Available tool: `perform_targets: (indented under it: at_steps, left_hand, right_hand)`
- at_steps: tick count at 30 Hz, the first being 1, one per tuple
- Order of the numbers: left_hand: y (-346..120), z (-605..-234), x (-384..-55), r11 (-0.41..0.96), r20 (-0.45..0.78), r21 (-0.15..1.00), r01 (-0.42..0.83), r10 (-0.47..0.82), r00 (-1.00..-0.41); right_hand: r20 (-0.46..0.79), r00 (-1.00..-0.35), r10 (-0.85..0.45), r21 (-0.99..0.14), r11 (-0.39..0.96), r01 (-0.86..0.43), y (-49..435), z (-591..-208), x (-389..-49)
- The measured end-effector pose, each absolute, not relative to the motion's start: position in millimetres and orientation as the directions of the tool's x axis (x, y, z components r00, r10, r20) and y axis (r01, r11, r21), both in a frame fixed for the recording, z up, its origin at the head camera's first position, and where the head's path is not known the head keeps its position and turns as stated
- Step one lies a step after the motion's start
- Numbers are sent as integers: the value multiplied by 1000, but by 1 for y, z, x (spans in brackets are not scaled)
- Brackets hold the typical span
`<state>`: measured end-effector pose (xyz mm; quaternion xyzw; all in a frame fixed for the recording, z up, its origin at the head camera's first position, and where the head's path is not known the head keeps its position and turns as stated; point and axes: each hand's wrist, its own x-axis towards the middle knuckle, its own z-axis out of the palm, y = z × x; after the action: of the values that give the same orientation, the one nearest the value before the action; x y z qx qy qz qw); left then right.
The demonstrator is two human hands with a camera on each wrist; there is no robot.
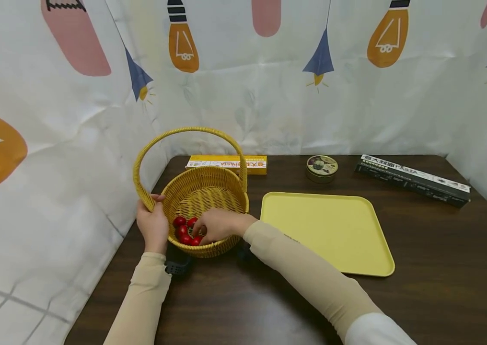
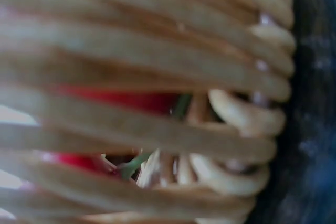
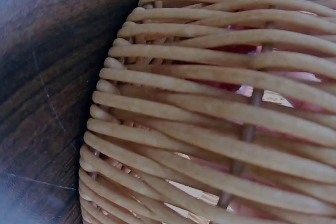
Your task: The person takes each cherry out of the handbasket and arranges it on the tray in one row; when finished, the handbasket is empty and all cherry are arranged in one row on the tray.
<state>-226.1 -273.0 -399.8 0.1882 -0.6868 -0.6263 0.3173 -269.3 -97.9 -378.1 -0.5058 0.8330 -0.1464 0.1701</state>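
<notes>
The left hand (image 1: 154, 226) grips the yellow basket (image 1: 202, 178) by its side; the right hand (image 1: 218, 224) is among red fruits (image 1: 182, 231) inside (pinching one? I can't tell), probably light, firm, slippery, best held round the middle.

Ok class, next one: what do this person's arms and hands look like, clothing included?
The left hand and right hand wear no gloves. A beige left sleeve and matching right sleeve cover the forearms; the right has a small dark marking, unreadable here. White fabric shows farther up that arm. A black strap-like piece sits by the left wrist.
</notes>
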Motion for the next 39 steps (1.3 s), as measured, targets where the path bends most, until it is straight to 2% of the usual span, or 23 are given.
perform_targets:
  at_steps: [5, 15, 21, 26, 33, 39]
  left_hand:
    - [-274, -402, -225, 149, 198, 980, 133, -652, -732]
    - [-276, -403, -223, 138, 190, 982, 132, -655, -731]
    - [-277, -405, -223, 151, 194, 981, 125, -659, -727]
    - [-277, -406, -224, 152, 197, 980, 128, -659, -726]
    - [-275, -404, -225, 143, 196, 980, 135, -640, -743]
    - [-274, -403, -225, 156, 201, 979, 130, -639, -742]
  right_hand:
    - [-160, -431, -888, -438, 455, -775, -98, -381, -269]
    - [-152, -354, -923, -395, 385, -834, -104, -380, -269]
    - [-144, -383, -912, -427, 407, -808, -104, -381, -269]
    - [-15, -451, -892, -465, 406, -787, -95, -380, -270]
    - [228, -503, -834, -497, 345, -797, -70, -374, -263]
    - [364, -585, -725, -612, 287, -737, -37, -376, -258]
